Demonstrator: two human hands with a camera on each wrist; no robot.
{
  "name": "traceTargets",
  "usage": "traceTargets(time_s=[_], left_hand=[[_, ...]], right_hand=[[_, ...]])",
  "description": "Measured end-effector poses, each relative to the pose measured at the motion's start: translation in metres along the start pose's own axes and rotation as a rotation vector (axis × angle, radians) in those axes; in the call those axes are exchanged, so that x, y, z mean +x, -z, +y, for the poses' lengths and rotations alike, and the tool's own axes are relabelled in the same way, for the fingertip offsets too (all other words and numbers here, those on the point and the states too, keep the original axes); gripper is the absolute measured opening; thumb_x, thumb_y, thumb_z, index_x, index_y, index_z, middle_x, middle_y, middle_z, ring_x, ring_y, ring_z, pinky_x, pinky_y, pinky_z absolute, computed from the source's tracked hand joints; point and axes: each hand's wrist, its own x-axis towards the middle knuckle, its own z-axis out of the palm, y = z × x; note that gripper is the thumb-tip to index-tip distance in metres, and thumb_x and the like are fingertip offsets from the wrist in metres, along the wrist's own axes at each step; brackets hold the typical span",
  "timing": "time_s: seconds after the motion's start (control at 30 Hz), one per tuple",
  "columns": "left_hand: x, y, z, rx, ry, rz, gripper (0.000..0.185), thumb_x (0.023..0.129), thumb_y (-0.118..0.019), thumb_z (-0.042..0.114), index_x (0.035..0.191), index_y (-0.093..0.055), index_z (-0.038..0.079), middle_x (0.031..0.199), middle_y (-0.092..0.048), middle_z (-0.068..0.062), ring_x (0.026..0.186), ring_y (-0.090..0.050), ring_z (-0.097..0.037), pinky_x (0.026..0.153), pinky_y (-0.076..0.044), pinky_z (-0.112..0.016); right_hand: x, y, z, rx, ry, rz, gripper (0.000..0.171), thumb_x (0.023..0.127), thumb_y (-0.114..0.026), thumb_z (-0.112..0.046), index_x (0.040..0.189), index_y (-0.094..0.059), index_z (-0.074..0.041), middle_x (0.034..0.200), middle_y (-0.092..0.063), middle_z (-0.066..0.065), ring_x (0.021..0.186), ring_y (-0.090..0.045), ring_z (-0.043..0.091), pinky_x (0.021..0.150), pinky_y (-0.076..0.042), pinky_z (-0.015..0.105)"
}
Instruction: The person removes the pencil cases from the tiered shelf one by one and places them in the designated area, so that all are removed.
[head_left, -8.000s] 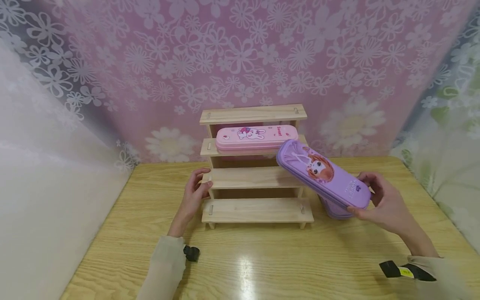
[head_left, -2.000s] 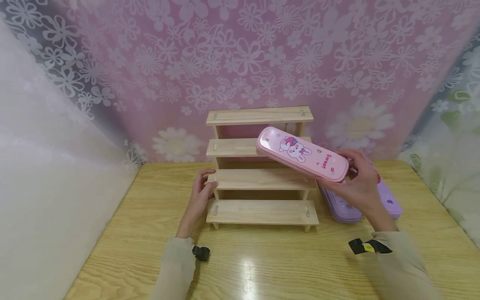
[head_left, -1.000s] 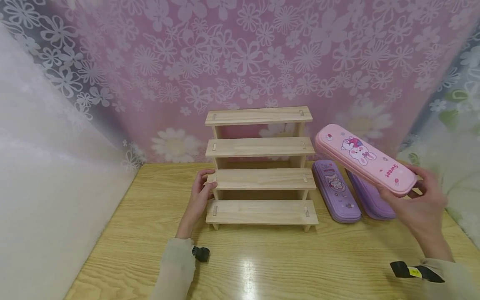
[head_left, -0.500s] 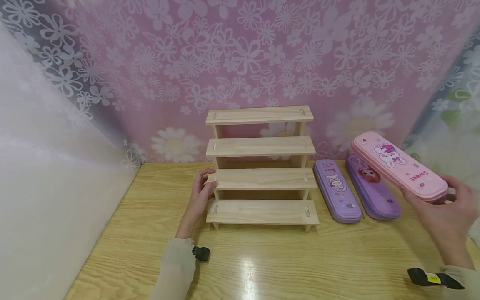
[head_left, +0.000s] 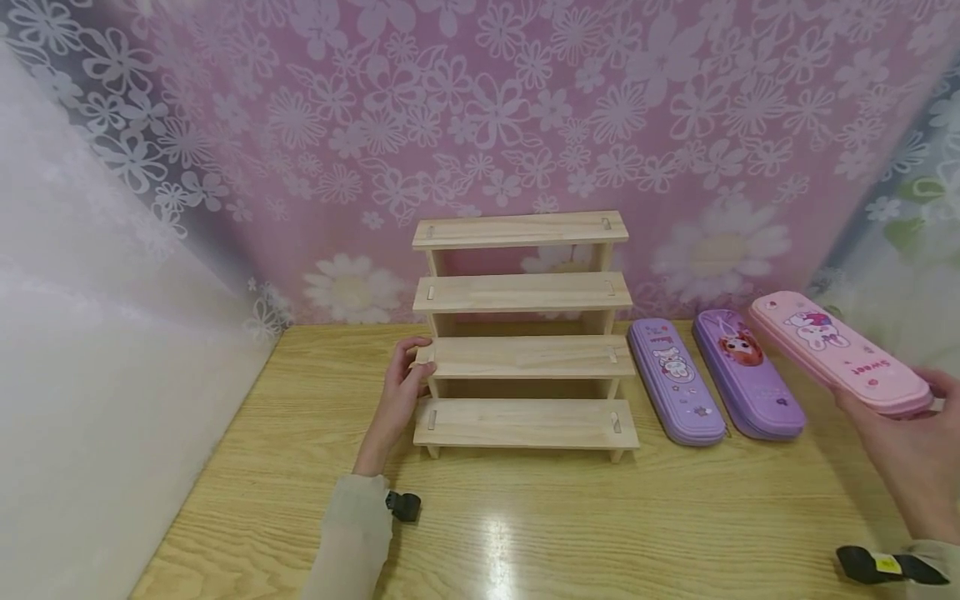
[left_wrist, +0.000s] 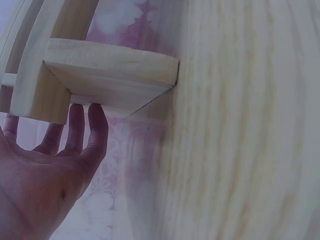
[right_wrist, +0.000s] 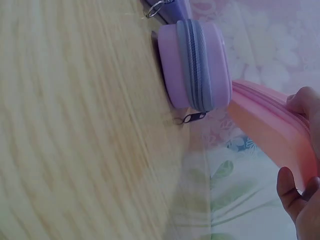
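Observation:
My right hand (head_left: 918, 450) grips the near end of a pink pencil case (head_left: 840, 354) printed with a rabbit and "Sweet". In the right wrist view the case (right_wrist: 272, 127) is tilted above the table, thumb on one side and fingers on the other. Left of it lie two zipped cases: a purple one with a doll picture (head_left: 750, 375) and a lilac one with a small animal (head_left: 677, 383). My left hand (head_left: 397, 392) holds the left end of a stepped wooden display rack (head_left: 525, 357), thumb on a lower tier. Its fingers (left_wrist: 97, 125) reach under the board in the left wrist view.
The rack stands on a wood-grain table (head_left: 480, 517) with bare tiers. A pink flowered curtain (head_left: 480, 125) hangs close behind, and pale cloth (head_left: 97, 333) borders the left side. Black wrist cameras sit at both sleeves.
My right hand has carried the pink pencil case off the rack, rightward and down, past the two purple cases. The doll case went from hand to table earlier. My left hand keeps its hold.

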Motion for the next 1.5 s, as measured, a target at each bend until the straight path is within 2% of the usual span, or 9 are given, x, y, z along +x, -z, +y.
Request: traceTargets(time_s=[0.27, 0.33, 0.43, 0.6, 0.87, 1.1, 1.3, 1.4, 1.5], left_hand=[[0.0, 0.0, 0.002, -0.006, 0.018, -0.001, 0.034, 0.094, -0.052, 0.014, 0.127, -0.047, 0.018, 0.119, -0.052, -0.006, 0.097, -0.056, -0.02, 0.08, -0.052, -0.054], [-0.001, -0.001, 0.005, -0.016, 0.026, -0.009, 0.035, 0.094, -0.052, 0.012, 0.128, -0.046, 0.017, 0.119, -0.051, -0.007, 0.096, -0.056, -0.019, 0.082, -0.051, -0.055], [-0.003, -0.002, 0.013, -0.026, 0.033, -0.024, 0.037, 0.094, -0.051, 0.01, 0.131, -0.044, 0.012, 0.121, -0.05, -0.009, 0.097, -0.055, -0.018, 0.084, -0.05, -0.058], [-0.006, -0.003, 0.02, -0.018, 0.033, -0.04, 0.039, 0.094, -0.049, 0.009, 0.133, -0.042, 0.009, 0.125, -0.049, -0.012, 0.097, -0.055, -0.018, 0.084, -0.05, -0.058], [0.0, -0.002, 0.001, -0.002, 0.021, -0.011, 0.036, 0.094, -0.052, 0.015, 0.129, -0.045, 0.018, 0.124, -0.051, -0.007, 0.099, -0.056, -0.02, 0.08, -0.053, -0.05], [-0.007, -0.004, 0.017, 0.012, 0.017, -0.028, 0.035, 0.096, -0.05, 0.013, 0.13, -0.044, 0.014, 0.12, -0.051, -0.01, 0.098, -0.056, -0.023, 0.078, -0.053, -0.051], [-0.018, 0.002, 0.035, 0.256, -0.013, -0.076, 0.041, 0.097, -0.051, 0.027, 0.137, -0.044, 0.019, 0.136, -0.047, -0.01, 0.118, -0.05, -0.034, 0.091, -0.048, -0.048], [-0.02, 0.012, 0.031, 0.411, -0.063, -0.104, 0.047, 0.096, -0.052, 0.038, 0.14, -0.042, 0.026, 0.146, -0.04, -0.001, 0.128, -0.043, -0.032, 0.098, -0.042, -0.052], [-0.022, 0.024, 0.022, 0.592, -0.111, -0.109, 0.053, 0.092, -0.054, 0.049, 0.142, -0.038, 0.036, 0.148, -0.037, 0.004, 0.132, -0.04, -0.03, 0.1, -0.039, -0.057]], right_hand=[[0.003, 0.001, 0.009, -0.077, -0.093, -0.025, 0.084, 0.074, -0.078, -0.034, 0.141, -0.028, -0.036, 0.128, -0.035, -0.02, 0.106, -0.036, -0.01, 0.092, -0.031, 0.009], [0.004, 0.002, 0.011, -0.111, -0.101, -0.043, 0.084, 0.074, -0.078, -0.037, 0.142, -0.029, -0.033, 0.125, -0.037, -0.016, 0.099, -0.039, -0.008, 0.083, -0.037, 0.008], [0.005, 0.003, 0.015, -0.178, -0.084, -0.083, 0.088, 0.074, -0.077, -0.043, 0.145, -0.028, -0.023, 0.125, -0.042, 0.001, 0.095, -0.044, 0.01, 0.07, -0.032, 0.013], [0.007, 0.004, 0.022, -0.258, -0.026, -0.135, 0.093, 0.076, -0.072, -0.047, 0.145, -0.027, -0.004, 0.132, -0.039, 0.027, 0.104, -0.039, 0.04, 0.067, -0.025, 0.023], [0.004, 0.001, 0.027, -0.344, 0.048, -0.178, 0.081, 0.084, -0.064, -0.044, 0.136, -0.033, 0.01, 0.12, -0.038, 0.038, 0.108, -0.033, 0.05, 0.068, -0.024, 0.04], [0.005, 0.006, 0.029, -0.433, 0.031, -0.24, 0.08, 0.085, -0.058, -0.053, 0.131, -0.04, 0.01, 0.12, -0.043, 0.037, 0.1, -0.045, 0.048, 0.062, -0.031, 0.036], [0.001, 0.01, 0.024, -0.484, 0.163, -0.262, 0.08, 0.085, -0.058, -0.054, 0.131, -0.042, 0.01, 0.122, -0.04, 0.038, 0.095, -0.047, 0.048, 0.06, -0.035, 0.038], [-0.004, 0.009, 0.014, -0.506, 0.277, -0.297, 0.084, 0.083, -0.061, -0.054, 0.134, -0.04, 0.01, 0.123, -0.039, 0.042, 0.102, -0.042, 0.053, 0.066, -0.04, 0.054], [-0.01, 0.005, 0.001, -0.489, 0.388, -0.346, 0.086, 0.082, -0.064, -0.053, 0.136, -0.039, 0.009, 0.128, -0.038, 0.043, 0.111, -0.035, 0.058, 0.078, -0.034, 0.067]])
